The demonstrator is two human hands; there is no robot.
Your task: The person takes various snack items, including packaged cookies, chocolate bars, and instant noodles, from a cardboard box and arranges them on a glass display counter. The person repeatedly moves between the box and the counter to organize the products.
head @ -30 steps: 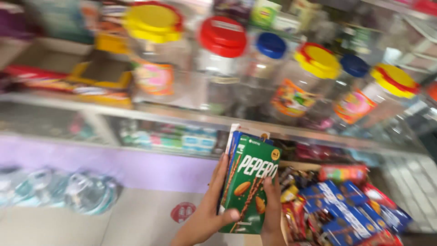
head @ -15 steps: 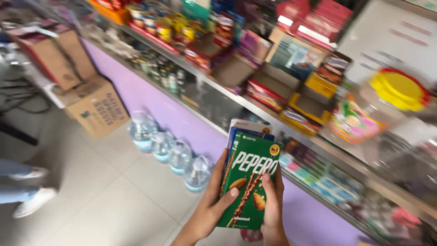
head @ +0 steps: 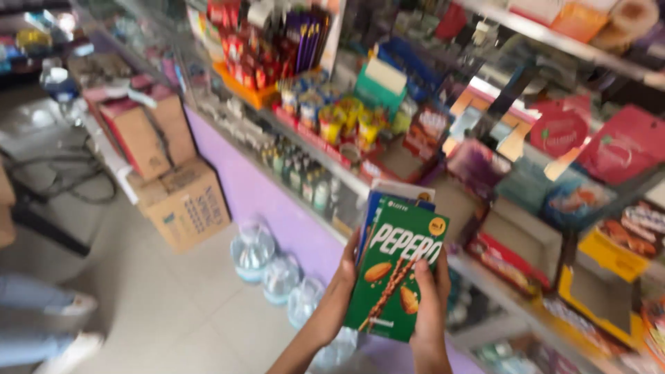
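A: Where is there room to move?

B: On the pale tiled floor (head: 173,305), left of the counter. It narrows toward the back, where two cardboard boxes (head: 183,201) stand stacked against the lilac counter front (head: 277,208), and cables lie on the floor further left. At the far left edge a blurred leg and shoe of another person show.

A: And the hands?

B: The left hand (head: 341,277) grips the left edge of a small stack of flat boxes; the right hand (head: 429,291) grips the right edge, thumb over the front. Both are closed on the stack, held upright just in front of the glass edge of the counter.

A: What is in the stack?

B: The front one is a green snack box (head: 398,266), a tall rectangle with white lettering, a yellow round mark at its top right corner and pictured almond sticks. Behind it I make out one blue box (head: 374,208) and one white box (head: 398,188), only their top edges peeking out. So three, as far as I can tell.

A: Anything below?

B: Clear water bottles (head: 280,277) stand on the floor against the counter front, about four, blurred.

A: The shelves?

B: Packed and blurred. Red and purple packs (head: 277,41) stand upright at the top, yellow packets (head: 346,121) below them, red round-labelled pouches (head: 596,142) hang at right, and a yellow open tray (head: 603,277) sits at lower right.
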